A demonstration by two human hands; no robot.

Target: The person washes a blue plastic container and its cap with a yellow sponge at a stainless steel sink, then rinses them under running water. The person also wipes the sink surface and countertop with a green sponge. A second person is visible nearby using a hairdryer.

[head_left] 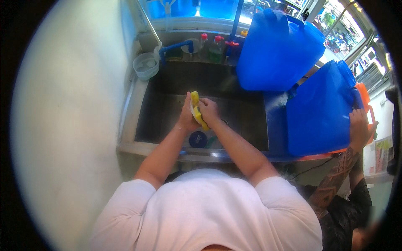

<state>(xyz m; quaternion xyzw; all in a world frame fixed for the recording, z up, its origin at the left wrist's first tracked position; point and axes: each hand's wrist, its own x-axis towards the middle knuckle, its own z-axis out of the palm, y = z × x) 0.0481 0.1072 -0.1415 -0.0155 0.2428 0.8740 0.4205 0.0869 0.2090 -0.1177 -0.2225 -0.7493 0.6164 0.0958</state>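
Note:
Over the metal sink [247, 111] my two hands meet. My left hand [187, 116] is closed around a thin whitish item [192, 110], seen nearly edge-on, so its exact kind is unclear. Against that item my right hand [210, 112] presses a yellow sponge [198, 115], its fingers curled over it. Part of the yellow sticks up above my fingertips. Below my hands, at the sink's near side, lies a round dark blue lid [198, 139]. Pale clear-looking items around it are partly hidden by my right forearm.
A blue tap [178, 45], a clear round tub [146, 66] and red-capped bottles [216, 51] line the sink's back edge. Large blue jerrycans [278, 52] [320, 111] stand at the right. Another person's hand [360, 129] touches the nearer one. A white wall rises at left.

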